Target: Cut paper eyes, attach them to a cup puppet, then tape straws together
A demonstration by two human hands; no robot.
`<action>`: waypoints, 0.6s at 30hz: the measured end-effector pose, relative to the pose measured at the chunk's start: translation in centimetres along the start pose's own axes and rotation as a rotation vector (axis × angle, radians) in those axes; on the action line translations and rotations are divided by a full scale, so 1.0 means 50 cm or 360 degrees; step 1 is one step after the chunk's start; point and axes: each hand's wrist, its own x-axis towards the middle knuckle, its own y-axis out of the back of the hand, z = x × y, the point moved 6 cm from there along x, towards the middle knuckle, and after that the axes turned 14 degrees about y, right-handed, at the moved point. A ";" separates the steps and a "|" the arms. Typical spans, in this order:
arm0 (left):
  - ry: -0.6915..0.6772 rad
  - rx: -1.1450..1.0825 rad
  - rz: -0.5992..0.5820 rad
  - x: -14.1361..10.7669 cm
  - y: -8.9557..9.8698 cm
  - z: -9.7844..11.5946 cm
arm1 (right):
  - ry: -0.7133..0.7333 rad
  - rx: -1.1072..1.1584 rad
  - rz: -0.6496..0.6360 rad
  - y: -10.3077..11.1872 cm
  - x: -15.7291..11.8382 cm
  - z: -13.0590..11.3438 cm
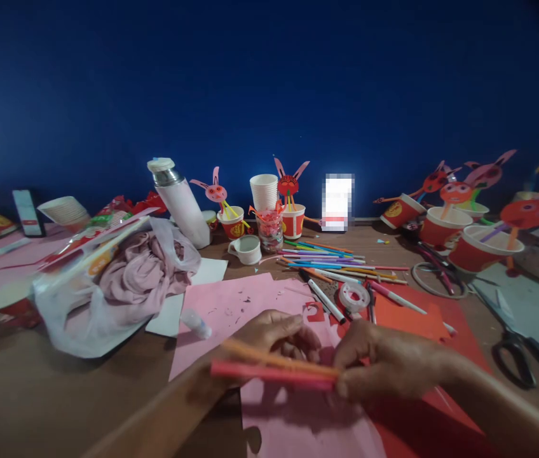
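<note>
In my right hand (pixel 384 362), thumb and fingers pinch the ends of an orange stick (pixel 274 357) and a red stick (pixel 269 371), both slightly blurred. The two point left, across the front of my left wrist. My left hand (pixel 283 334) hovers over the pink paper (pixel 231 305) with loosely curled fingers, and nothing shows in it. Just beyond the hands are a white-and-black marker (pixel 325 299), a roll of clear tape (pixel 354 296) and a small red paper scrap (pixel 314 312). A glue stick (pixel 196 323) lies left of my left hand.
Several coloured sticks (pixel 327 259) lie behind the papers. Scissors (pixel 508 337) rest at right, near paper cups with rabbit-like figures (pixel 484 248). A plastic bag with cloth (pixel 79 318) occupies the left. A thermos (pixel 178 207), a mug (pixel 245 250) and a lit phone (pixel 337 200) stand behind.
</note>
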 end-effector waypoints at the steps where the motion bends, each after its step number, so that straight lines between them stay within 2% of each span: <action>1: 0.0132 0.0039 -0.0108 -0.004 -0.009 -0.007 | -0.0038 -0.0027 -0.0140 -0.011 -0.003 -0.003; 4: 0.0345 0.0246 -0.0297 -0.022 -0.034 -0.020 | -0.0116 -0.0059 -0.0394 -0.034 -0.005 -0.002; 8: 0.0474 0.0592 -0.0325 -0.039 -0.060 -0.037 | -0.0159 -0.0080 -0.0508 -0.050 0.002 0.011; 13: 0.0657 0.0670 -0.0541 -0.053 -0.098 -0.065 | -0.0106 -0.0078 -0.0549 -0.060 0.002 0.009; 18: 0.0616 0.0627 -0.0480 -0.043 -0.104 -0.075 | -0.0067 -0.0161 -0.0485 -0.052 0.000 0.002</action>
